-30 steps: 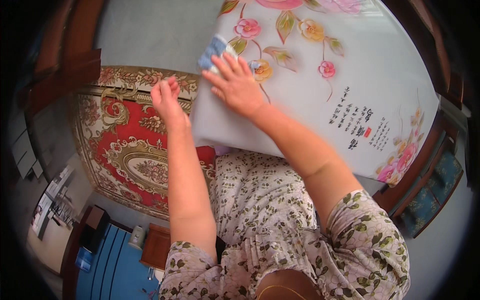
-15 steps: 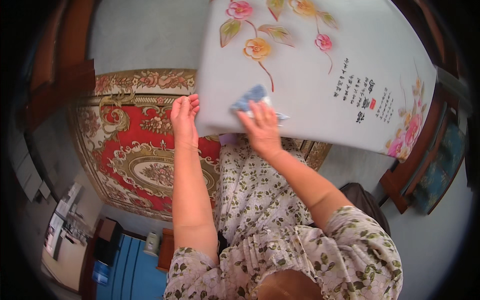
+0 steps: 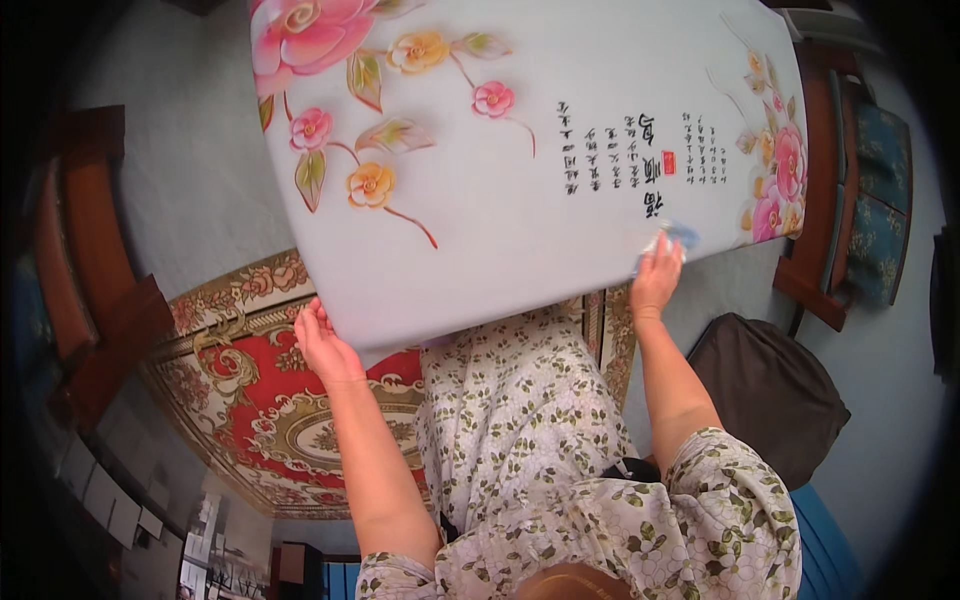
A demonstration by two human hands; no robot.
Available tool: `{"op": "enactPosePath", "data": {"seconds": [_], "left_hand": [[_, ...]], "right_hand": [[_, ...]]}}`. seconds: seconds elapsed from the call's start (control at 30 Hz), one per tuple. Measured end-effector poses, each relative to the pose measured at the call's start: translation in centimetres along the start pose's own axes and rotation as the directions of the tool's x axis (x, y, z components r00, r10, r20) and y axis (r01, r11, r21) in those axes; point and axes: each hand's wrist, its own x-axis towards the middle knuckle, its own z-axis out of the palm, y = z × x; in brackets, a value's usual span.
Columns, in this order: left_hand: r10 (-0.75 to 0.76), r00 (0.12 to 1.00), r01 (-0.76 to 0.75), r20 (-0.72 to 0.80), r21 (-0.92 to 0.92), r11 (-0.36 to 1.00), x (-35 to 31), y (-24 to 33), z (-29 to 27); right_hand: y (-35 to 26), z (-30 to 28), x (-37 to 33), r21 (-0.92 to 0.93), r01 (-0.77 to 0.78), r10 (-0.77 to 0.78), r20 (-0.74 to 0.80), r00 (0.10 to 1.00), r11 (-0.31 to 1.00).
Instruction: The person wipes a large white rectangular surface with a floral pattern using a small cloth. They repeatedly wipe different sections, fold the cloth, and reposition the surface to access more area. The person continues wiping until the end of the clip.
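While the blue-and-white cloth (image 3: 683,238) is partly covered by the right hand (image 3: 656,272) at the table's (image 3: 470,250) near edge, finger closure unclear, it could be dragged off by overreach. Left hand (image 3: 328,345) is half-curled at the table's near-left corner; hold can't be told.

The place looked like a home, most likely its living room. A red rug (image 3: 228,385) with a floral border (image 3: 240,290) lay by a white-topped table (image 3: 480,265) decorated with pink and yellow flowers (image 3: 372,186). Wooden seats (image 3: 95,240) stood on 2 sides, and patterned teal cushions (image 3: 878,245) showed at the right.
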Motion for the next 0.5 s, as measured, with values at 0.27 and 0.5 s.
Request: {"op": "enactPosePath", "data": {"seconds": [0.27,0.5], "left_hand": [[0.000,0.998,-0.004,-0.066,-0.068,0.998,0.5,0.1,-2.3],[0.124,0.982,-0.080,-0.146,0.277,0.957,-1.3,2.3,2.9]], "right_hand": [[-32.3,-3.3,-4.8,0.780,0.549,-0.789,-0.119,0.603,0.301],[-32.2,2.6,13.5,0.428,0.764,-0.745,-0.257,0.615,0.483]]}}
